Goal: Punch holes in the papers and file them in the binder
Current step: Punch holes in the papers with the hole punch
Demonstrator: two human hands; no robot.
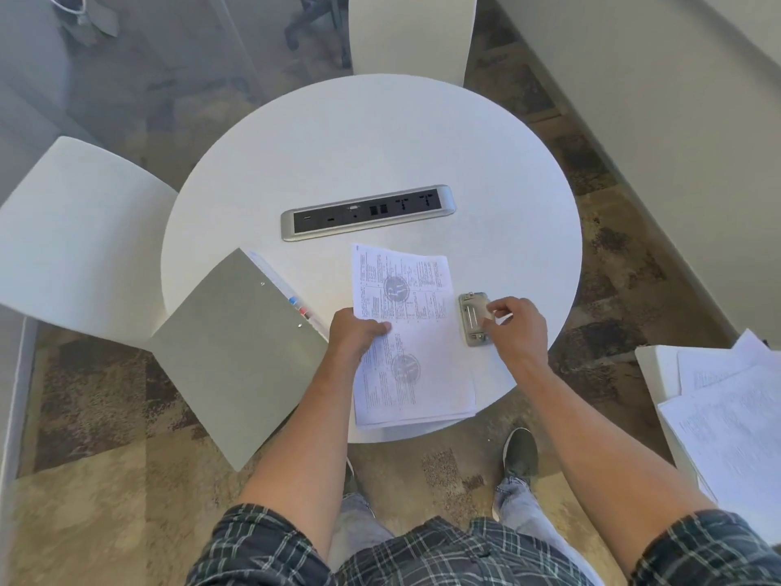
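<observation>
Printed papers (416, 340) between grey binder (241, 353), metal punch (473, 319).

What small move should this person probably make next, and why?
Probably slide the papers rightward so their edge enters the hole punch. The left hand grips the sheets, the right hand rests on the punch beside them, and the binder lies closed.

Print on the papers (412, 332) is too small to read
</observation>
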